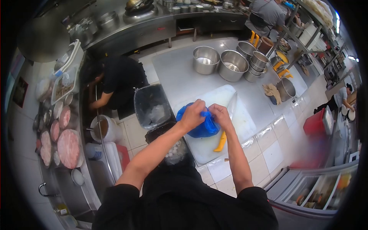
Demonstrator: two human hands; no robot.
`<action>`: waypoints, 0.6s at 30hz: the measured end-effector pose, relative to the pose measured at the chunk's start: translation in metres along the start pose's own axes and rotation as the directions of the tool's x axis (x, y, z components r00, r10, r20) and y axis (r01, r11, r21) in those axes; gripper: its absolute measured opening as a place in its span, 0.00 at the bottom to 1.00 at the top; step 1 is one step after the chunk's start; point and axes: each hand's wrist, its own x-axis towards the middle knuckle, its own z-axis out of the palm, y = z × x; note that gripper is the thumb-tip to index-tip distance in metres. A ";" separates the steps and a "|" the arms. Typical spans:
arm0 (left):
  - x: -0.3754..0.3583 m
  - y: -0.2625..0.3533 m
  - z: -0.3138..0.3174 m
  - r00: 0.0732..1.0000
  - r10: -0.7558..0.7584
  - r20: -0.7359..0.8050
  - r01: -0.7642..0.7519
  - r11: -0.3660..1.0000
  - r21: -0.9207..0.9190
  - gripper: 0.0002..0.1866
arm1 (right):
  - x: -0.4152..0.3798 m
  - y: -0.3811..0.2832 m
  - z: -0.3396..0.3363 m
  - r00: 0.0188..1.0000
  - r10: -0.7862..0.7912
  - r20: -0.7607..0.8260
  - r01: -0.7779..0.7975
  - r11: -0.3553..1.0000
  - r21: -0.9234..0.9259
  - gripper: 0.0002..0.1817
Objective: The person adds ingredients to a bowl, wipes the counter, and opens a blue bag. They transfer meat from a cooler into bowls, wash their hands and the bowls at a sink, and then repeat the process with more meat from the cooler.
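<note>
A filled blue plastic bag [203,127] rests on the white cutting board [244,122], its neck gathered at the top. My left hand [193,115] is closed on the bag's twisted neck from the left. From the right, my right hand [221,115] pinches the same neck, fingers closed close to the left ones. What the bag contains is hidden. Beside my right hand lies a knife with a yellow handle [220,142], its broad blade [232,103] pointing away from me on the board.
Several steel pots [234,65] stand at the table's far side, near a brown cloth [271,92]. A black bin [152,106] is left of the board. A person in black [122,78] bends at the left; another in grey [267,17] stands at the back. An open drawer unit [318,188] is at right.
</note>
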 end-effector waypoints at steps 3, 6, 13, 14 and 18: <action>-0.009 0.000 0.004 0.997 0.072 -0.034 -0.072 0.997 -0.002 0.11 | -0.007 -0.019 -0.001 0.991 0.131 -0.032 -0.133 0.989 -0.067 0.07; -0.013 -0.008 0.010 0.985 0.006 -0.175 -0.001 1.000 0.030 0.11 | -0.013 -0.034 -0.001 0.994 0.105 0.025 -0.103 0.991 -0.084 0.10; -0.009 -0.005 -0.004 0.996 -0.087 0.019 0.089 0.991 -0.097 0.09 | -0.003 -0.047 -0.011 0.942 -0.169 0.289 0.328 0.636 -0.698 0.09; -0.009 -0.004 -0.007 0.989 -0.123 0.079 0.133 0.983 -0.127 0.08 | -0.003 -0.048 -0.010 0.939 -0.125 0.322 0.335 0.558 -0.760 0.08; -0.036 -0.011 -0.003 0.973 -0.149 0.177 0.167 0.982 -0.092 0.09 | -0.007 -0.039 -0.017 0.886 -0.213 0.412 0.464 0.361 -0.809 0.04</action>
